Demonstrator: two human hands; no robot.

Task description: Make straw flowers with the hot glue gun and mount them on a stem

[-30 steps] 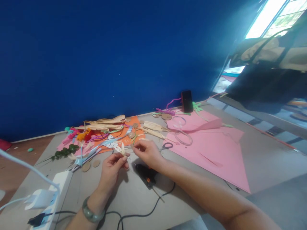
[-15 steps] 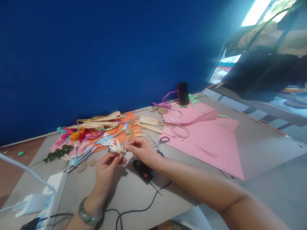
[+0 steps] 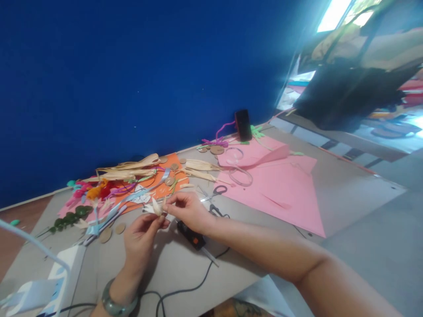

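A small cream flower with pointed petals (image 3: 154, 207), which looks made of dried husk, is held up over the table. My left hand (image 3: 142, 233) pinches its base between thumb and fingers, a bracelet round the wrist. From the right, my right hand (image 3: 187, 210) closes thumb and forefinger on the flower's petals; the exact spot touched is partly hidden by the fingers. Beneath my right hand lies a black glue gun (image 3: 191, 235) with an orange mark and a glue stick out of its back. Scissors (image 3: 216, 192) lie just beyond that hand.
Strips of dried husk (image 3: 198, 169), an orange sheet (image 3: 158, 191), ribbons, pompoms and wooden discs (image 3: 105, 234) lie at the back left. Pink paper (image 3: 280, 193) covers the right. A phone (image 3: 243, 125) leans on the blue wall. A power strip (image 3: 66, 268) and black cable (image 3: 185, 290) are in front.
The view has turned slightly, so everything sits a little further left. Both hands keep hold of the flower, and my right fingers have shifted slightly along its petals.
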